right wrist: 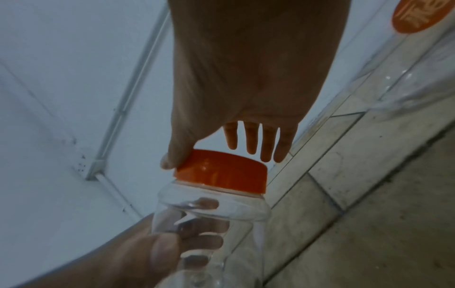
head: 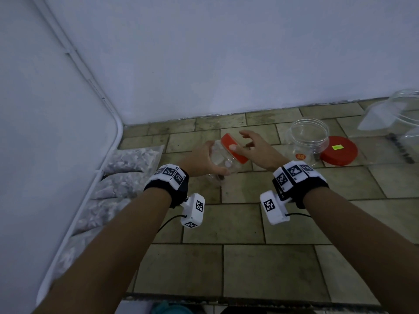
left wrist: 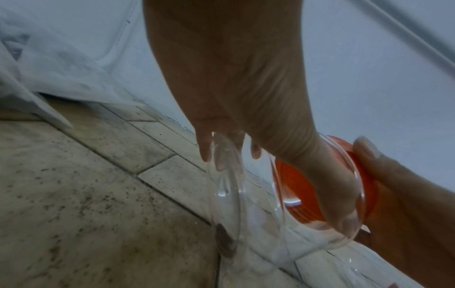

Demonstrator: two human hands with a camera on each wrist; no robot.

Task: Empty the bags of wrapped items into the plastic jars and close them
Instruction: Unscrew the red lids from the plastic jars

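My left hand grips a clear plastic jar around its body and holds it tilted above the tiled floor. The jar wears a red screw lid that points away to the right. My right hand hovers over that lid, thumb touching its rim, the other fingers straight and spread beyond it. In the right wrist view the lid sits on the jar, and left-hand fingers show through the clear wall. In the left wrist view the jar looks almost empty.
Several clear bags of white wrapped items lie along the left wall. To the right stand an open empty jar and a loose red lid. Clear plastic bags and another jar lie at the far right.
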